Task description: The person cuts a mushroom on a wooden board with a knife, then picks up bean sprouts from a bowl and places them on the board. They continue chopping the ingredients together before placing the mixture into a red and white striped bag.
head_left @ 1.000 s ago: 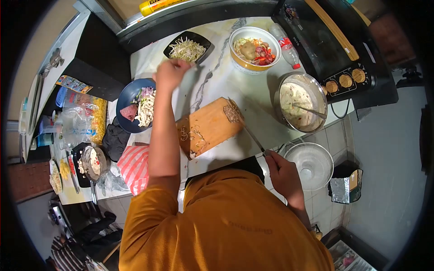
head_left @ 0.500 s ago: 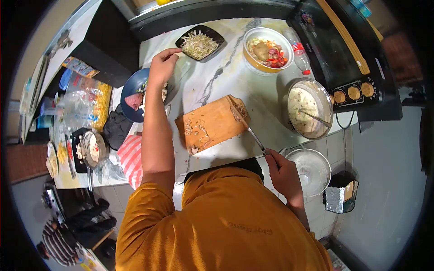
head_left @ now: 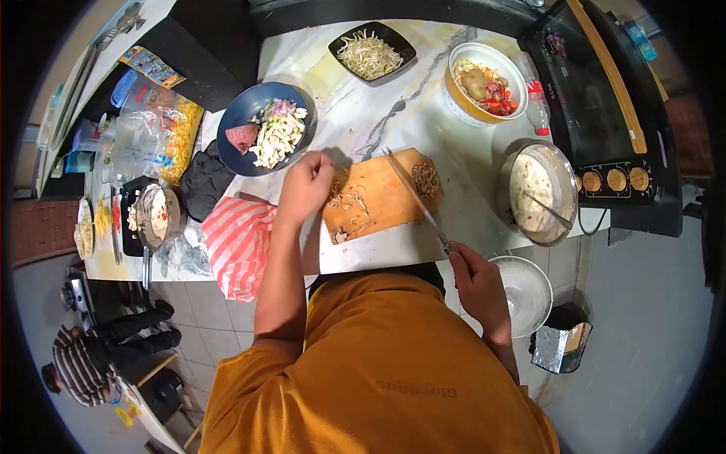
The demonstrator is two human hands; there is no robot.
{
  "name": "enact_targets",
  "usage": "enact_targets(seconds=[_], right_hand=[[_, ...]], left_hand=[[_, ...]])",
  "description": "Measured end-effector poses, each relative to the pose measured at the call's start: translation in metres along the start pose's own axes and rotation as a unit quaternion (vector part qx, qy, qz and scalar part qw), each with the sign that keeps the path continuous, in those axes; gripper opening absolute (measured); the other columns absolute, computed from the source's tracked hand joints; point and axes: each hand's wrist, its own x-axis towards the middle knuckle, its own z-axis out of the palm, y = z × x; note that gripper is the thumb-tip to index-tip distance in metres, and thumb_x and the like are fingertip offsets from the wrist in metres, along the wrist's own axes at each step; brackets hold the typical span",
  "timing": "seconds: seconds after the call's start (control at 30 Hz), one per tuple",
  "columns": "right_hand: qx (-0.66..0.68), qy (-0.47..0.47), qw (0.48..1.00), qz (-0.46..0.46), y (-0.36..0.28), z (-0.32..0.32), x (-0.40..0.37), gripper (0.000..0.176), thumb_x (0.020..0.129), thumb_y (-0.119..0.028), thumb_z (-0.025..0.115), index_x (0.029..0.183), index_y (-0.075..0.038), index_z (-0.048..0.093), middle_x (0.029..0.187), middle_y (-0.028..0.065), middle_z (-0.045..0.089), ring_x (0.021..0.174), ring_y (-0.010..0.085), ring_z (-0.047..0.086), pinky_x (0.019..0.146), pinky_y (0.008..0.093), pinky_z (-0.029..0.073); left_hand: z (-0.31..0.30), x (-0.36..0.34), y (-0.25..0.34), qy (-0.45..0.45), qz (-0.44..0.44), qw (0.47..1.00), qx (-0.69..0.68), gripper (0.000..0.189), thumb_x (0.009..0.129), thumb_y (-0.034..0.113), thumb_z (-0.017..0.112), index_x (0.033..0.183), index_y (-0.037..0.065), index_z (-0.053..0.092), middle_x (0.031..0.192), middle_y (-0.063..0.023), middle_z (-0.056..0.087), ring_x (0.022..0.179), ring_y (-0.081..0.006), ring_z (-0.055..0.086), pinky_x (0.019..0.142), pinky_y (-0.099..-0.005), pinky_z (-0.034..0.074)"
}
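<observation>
My right hand (head_left: 478,286) is wrapped round the handle of a long knife (head_left: 420,200), whose blade lies across the wooden cutting board (head_left: 384,195). A small heap of brown chopped pieces (head_left: 426,180) sits right of the blade, and more scraps (head_left: 349,206) are scattered at the board's left. My left hand (head_left: 308,181) is curled at the board's left edge; what its fingers hold, if anything, is hidden. Beyond it is a dark blue plate (head_left: 257,98) with white chopped pieces, purple-white bits and a pink lump.
Bean sprouts fill a black dish (head_left: 370,51) at the back. A bowl of vegetables (head_left: 485,83), a plastic bottle (head_left: 538,106) and a pot of creamy mix (head_left: 538,193) stand right, beside an oven (head_left: 616,129). At left are a striped bag (head_left: 238,242) and pan (head_left: 159,216); another person (head_left: 79,363) is lower left.
My left hand has come back from beside the sprout dish to the board's left edge, uncovering the blue plate. The camera view has shifted, and the knife stays in my right hand.
</observation>
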Motion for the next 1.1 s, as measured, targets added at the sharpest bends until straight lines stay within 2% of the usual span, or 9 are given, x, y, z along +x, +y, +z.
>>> enact_targets(seconds=[0.07, 0.13, 0.27, 0.33, 0.37, 0.7, 0.8, 0.97, 1.1], right_hand=[[-0.003, -0.009, 1.0, 0.002, -0.002, 0.0, 0.0, 0.035, 0.102, -0.027, 0.058, 0.123, -0.001, 0.066, 0.064, 0.0152, 0.061, 0.054, 0.0158, 0.055, 0.055, 0.032, 0.044], [-0.005, -0.015, 1.0, 0.002, -0.003, 0.0, 0.001, 0.035, 0.102, -0.028, 0.058, 0.124, -0.001, 0.066, 0.065, 0.0151, 0.061, 0.055, 0.0156, 0.056, 0.056, 0.0319, 0.044], [-0.009, -0.014, 1.0, -0.003, -0.002, 0.001, 0.004, 0.035, 0.103, -0.028, 0.058, 0.124, -0.001, 0.066, 0.067, 0.0143, 0.062, 0.056, 0.0146, 0.055, 0.057, 0.0312, 0.045], [-0.013, -0.024, 1.0, 0.002, -0.002, 0.001, 0.007, 0.035, 0.103, -0.028, 0.057, 0.123, -0.001, 0.066, 0.066, 0.0136, 0.061, 0.057, 0.0136, 0.055, 0.057, 0.0308, 0.044], [-0.011, -0.021, 1.0, 0.003, -0.001, 0.002, 0.008, 0.035, 0.103, -0.027, 0.057, 0.124, -0.001, 0.066, 0.065, 0.0125, 0.06, 0.057, 0.0126, 0.053, 0.057, 0.0305, 0.044], [-0.005, -0.013, 1.0, -0.014, 0.006, 0.009, 0.011, 0.035, 0.103, -0.027, 0.057, 0.124, 0.0, 0.066, 0.063, 0.0109, 0.057, 0.056, 0.0114, 0.048, 0.055, 0.0305, 0.042], [-0.007, -0.019, 1.0, -0.005, 0.006, 0.009, 0.011, 0.035, 0.103, -0.027, 0.057, 0.124, -0.001, 0.066, 0.063, 0.0114, 0.057, 0.055, 0.0127, 0.048, 0.054, 0.0312, 0.042], [-0.011, -0.018, 1.0, -0.007, 0.009, 0.01, 0.009, 0.035, 0.103, -0.027, 0.057, 0.124, -0.001, 0.066, 0.062, 0.0114, 0.057, 0.054, 0.0132, 0.049, 0.054, 0.0316, 0.041], [-0.002, -0.015, 1.0, -0.009, 0.01, 0.011, 0.006, 0.035, 0.103, -0.028, 0.057, 0.125, -0.002, 0.066, 0.061, 0.0106, 0.056, 0.053, 0.0123, 0.049, 0.053, 0.0314, 0.041]], left_hand=[[0.001, -0.02, 0.0, -0.025, -0.062, 0.998, 0.017, 0.02, 0.088, 0.015, 0.059, 0.086, -0.003, 0.065, 0.078, -0.0166, 0.064, 0.072, -0.0235, 0.063, 0.07, -0.0341, 0.049], [0.003, -0.035, -0.015, -0.003, -0.038, 0.999, 0.008, 0.017, 0.086, 0.013, 0.06, 0.084, -0.004, 0.064, 0.078, -0.0149, 0.064, 0.071, -0.0222, 0.062, 0.069, -0.034, 0.049], [-0.006, -0.049, -0.022, -0.001, -0.129, 0.991, -0.03, 0.014, 0.086, 0.011, 0.063, 0.083, -0.003, 0.066, 0.081, -0.013, 0.064, 0.074, -0.0244, 0.062, 0.071, -0.0339, 0.049], [-0.007, -0.055, -0.014, 0.014, -0.001, 1.0, -0.01, 0.011, 0.087, 0.008, 0.066, 0.087, -0.002, 0.069, 0.083, -0.0142, 0.066, 0.08, -0.0282, 0.064, 0.076, -0.035, 0.05], [-0.008, -0.057, -0.017, -0.005, -0.008, 1.0, -0.003, 0.01, 0.089, 0.008, 0.069, 0.088, -0.001, 0.071, 0.084, -0.0153, 0.067, 0.086, -0.0308, 0.065, 0.079, -0.0368, 0.05], [-0.009, -0.069, -0.003, 0.009, 0.001, 0.992, 0.124, 0.012, 0.089, 0.012, 0.072, 0.089, 0.001, 0.074, 0.086, -0.0157, 0.068, 0.087, -0.0349, 0.064, 0.079, -0.0411, 0.05], [-0.01, -0.071, -0.007, 0.041, 0.065, 0.987, 0.139, 0.011, 0.087, 0.012, 0.072, 0.092, 0.002, 0.073, 0.091, -0.0148, 0.068, 0.088, -0.0351, 0.063, 0.08, -0.0424, 0.05], [-0.014, -0.073, -0.008, -0.035, 0.046, 0.99, 0.127, 0.014, 0.085, 0.013, 0.073, 0.097, 0.007, 0.072, 0.093, -0.0116, 0.066, 0.092, -0.0339, 0.062, 0.082, -0.0432, 0.048], [-0.01, -0.075, -0.009, -0.033, 0.06, 0.979, 0.191, 0.011, 0.085, 0.013, 0.073, 0.095, 0.008, 0.071, 0.093, -0.0102, 0.065, 0.098, -0.032, 0.06, 0.086, -0.0428, 0.044]])
